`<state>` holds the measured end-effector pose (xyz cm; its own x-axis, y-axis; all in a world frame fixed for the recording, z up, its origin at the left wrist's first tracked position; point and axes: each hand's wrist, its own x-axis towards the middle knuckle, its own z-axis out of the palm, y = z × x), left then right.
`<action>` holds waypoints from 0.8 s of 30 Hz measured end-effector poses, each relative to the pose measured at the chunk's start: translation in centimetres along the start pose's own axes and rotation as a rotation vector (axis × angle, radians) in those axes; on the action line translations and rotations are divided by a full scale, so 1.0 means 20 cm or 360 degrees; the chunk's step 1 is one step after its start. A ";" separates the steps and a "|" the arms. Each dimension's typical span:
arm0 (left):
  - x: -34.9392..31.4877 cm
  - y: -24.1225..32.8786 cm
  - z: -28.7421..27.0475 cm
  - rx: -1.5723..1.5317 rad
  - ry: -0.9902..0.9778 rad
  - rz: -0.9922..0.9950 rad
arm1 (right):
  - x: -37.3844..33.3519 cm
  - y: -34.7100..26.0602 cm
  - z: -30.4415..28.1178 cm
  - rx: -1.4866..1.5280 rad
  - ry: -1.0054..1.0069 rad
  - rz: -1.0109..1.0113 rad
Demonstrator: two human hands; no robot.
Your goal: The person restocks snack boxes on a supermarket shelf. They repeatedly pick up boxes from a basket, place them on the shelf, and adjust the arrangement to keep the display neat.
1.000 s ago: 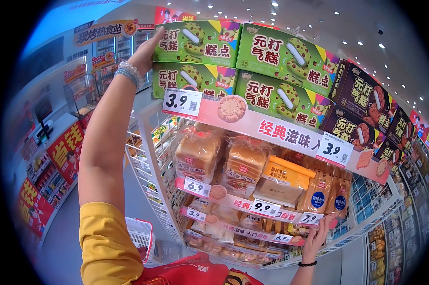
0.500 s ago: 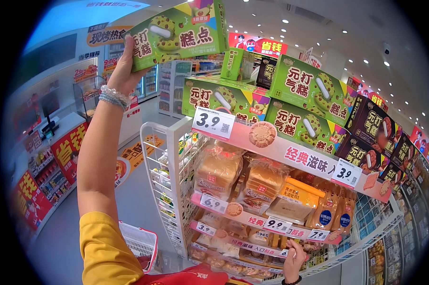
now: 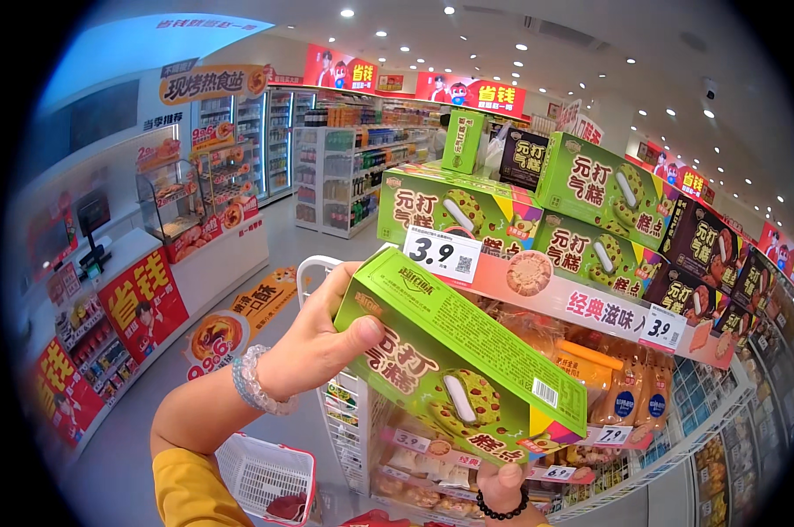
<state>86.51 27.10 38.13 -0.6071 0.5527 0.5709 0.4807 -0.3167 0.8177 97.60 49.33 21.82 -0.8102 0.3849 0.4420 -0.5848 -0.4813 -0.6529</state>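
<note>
My left hand (image 3: 322, 338) is closed on the left end of a green pastry box (image 3: 463, 364), thumb on its front and the other fingers mostly hidden. The box is tilted down to the right in front of the display rack, its printed top and front facing me. My right hand (image 3: 501, 492) is at the lower edge of the view, just under the box's lower right part. Its thumb shows near the box edge; the other fingers are mostly hidden, so I cannot see whether they hold it. More green pastry boxes (image 3: 603, 189) are stacked on the rack's top.
Dark pastry boxes (image 3: 704, 237) stand to the right, above bagged bread (image 3: 625, 386) on lower shelves. A white shopping basket (image 3: 265, 479) is at the lower left. Farther left stands a counter (image 3: 142, 303) with a heated food case (image 3: 164, 202). Drink shelves (image 3: 335, 176) are behind.
My left hand has brought the green pastry box down from high on the left to in front of the rack and tipped it. My right hand has shifted slightly left and down, under the box.
</note>
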 end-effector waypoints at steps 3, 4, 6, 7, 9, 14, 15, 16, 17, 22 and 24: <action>0.04 -0.01 0.04 -0.0040 -0.0073 0.0013 | 0.00 -0.02 0.03 -0.0089 0.0181 0.0009; 0.07 -0.02 0.05 -0.0039 -0.0132 0.0022 | 0.01 -0.04 0.08 -0.0200 0.0189 -0.0086; 0.17 -0.06 -0.03 0.0189 -0.0154 0.0288 | 0.00 -0.06 0.09 -0.0262 0.0262 -0.0242; 0.25 -0.01 -0.06 0.0365 -0.0017 0.0350 | -0.02 -0.07 0.03 -0.0229 0.0342 -0.0314; 0.47 0.01 -0.15 0.0585 0.0262 0.0393 | -0.05 -0.11 -0.10 -0.0150 0.0500 -0.0452; 0.82 -0.15 -0.46 0.0672 0.0242 -0.0142 | -0.13 -0.23 -0.15 -0.0123 0.0553 -0.0644; 0.85 -0.18 -0.52 0.0425 0.0062 -0.0301 | -0.13 -0.25 -0.12 -0.0089 0.0518 -0.0679; 0.88 -0.21 -0.56 0.0162 -0.0125 -0.0453 | -0.16 -0.24 -0.22 -0.0151 0.0614 -0.0677; 0.90 -0.24 -0.59 0.0070 -0.0184 -0.0442 | -0.16 -0.25 -0.22 -0.0152 0.0702 -0.0624; 0.91 -0.29 -0.61 -0.0253 -0.0343 -0.0389 | -0.21 -0.33 -0.06 -0.0217 0.0992 -0.0550; 0.92 -0.30 -0.63 -0.0227 -0.0371 -0.0363 | -0.21 -0.32 -0.07 -0.0255 0.1015 -0.0540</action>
<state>64.52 29.50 44.62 -0.5197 0.7775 0.3540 0.2464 -0.2604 0.9335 104.82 51.89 23.31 -0.3772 0.8986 0.2240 -0.7471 -0.1523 -0.6471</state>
